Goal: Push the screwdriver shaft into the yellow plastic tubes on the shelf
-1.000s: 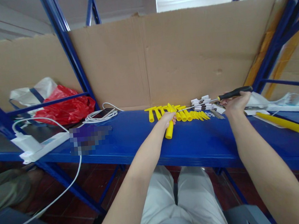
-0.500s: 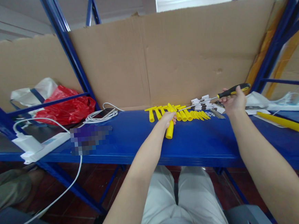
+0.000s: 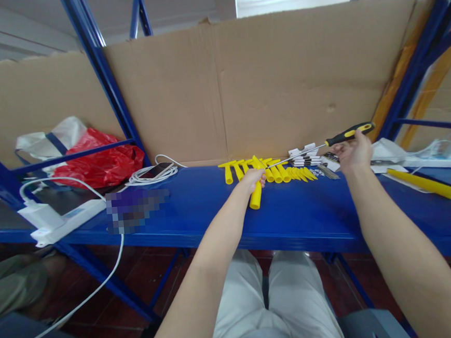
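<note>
My left hand (image 3: 254,179) is closed around a yellow plastic handle (image 3: 255,198) with a round tube grip and a wider head, held above the blue shelf (image 3: 205,212). In my right hand (image 3: 352,151) is a long screwdriver (image 3: 350,134) with a black and yellow grip. Its thin shaft runs left to the head of the yellow handle; the tip's exact contact is hidden by my left fingers. Behind my left hand lies a row of similar yellow handles (image 3: 228,175). Small flat yellow pieces (image 3: 302,174) lie to their right, beside small metal parts (image 3: 328,172).
Black-and-white small boxes (image 3: 305,155) are stacked near the cardboard wall (image 3: 281,81). A long yellow piece (image 3: 425,183) lies at right. On the left are a power strip (image 3: 69,223), a coiled white cable (image 3: 148,176), and a red plastic bag (image 3: 99,158).
The screwdriver's grip has turned a little and shifted slightly left and up in my right hand. My left hand and the yellow handle have hardly moved.
</note>
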{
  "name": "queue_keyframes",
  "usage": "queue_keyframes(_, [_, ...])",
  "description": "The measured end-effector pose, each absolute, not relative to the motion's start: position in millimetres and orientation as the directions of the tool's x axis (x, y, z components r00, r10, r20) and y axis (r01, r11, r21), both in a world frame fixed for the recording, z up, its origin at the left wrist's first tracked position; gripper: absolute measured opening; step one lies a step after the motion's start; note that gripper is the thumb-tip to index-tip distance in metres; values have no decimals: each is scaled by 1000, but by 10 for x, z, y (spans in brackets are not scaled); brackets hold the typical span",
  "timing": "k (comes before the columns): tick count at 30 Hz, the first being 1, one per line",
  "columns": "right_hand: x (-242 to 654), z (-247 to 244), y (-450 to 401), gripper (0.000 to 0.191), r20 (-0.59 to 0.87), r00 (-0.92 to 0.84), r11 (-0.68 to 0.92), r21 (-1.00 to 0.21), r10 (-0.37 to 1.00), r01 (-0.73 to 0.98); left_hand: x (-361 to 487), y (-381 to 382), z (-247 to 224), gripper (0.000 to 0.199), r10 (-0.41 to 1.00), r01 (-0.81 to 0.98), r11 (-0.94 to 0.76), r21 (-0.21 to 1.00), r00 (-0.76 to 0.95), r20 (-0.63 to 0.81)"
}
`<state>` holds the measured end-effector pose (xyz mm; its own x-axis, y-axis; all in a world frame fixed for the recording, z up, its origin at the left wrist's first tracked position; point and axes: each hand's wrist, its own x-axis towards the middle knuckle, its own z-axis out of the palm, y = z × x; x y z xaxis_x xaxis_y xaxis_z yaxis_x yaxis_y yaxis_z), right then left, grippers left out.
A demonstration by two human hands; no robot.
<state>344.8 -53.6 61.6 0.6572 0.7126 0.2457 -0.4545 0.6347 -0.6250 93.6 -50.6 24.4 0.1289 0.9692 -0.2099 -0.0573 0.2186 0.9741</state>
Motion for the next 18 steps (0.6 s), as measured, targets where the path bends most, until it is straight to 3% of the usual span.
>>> queue_keyframes(9, [3327, 703, -682, 11, 169, 686, 599, -660, 708, -455, 936, -489, 233, 21, 969, -74, 226, 971, 121, -216])
queue_keyframes(14, [3268, 769, -789, 38, 147, 628, 549, -659, 764, -514, 938, -478, 226, 21, 970, -64, 221, 973, 119, -213])
queue_keyframes(18, [3278, 756, -761, 44, 136, 638, 547, -666, 758, -507, 944, -487, 233, 23, 971, -62, 220, 974, 116, -211])
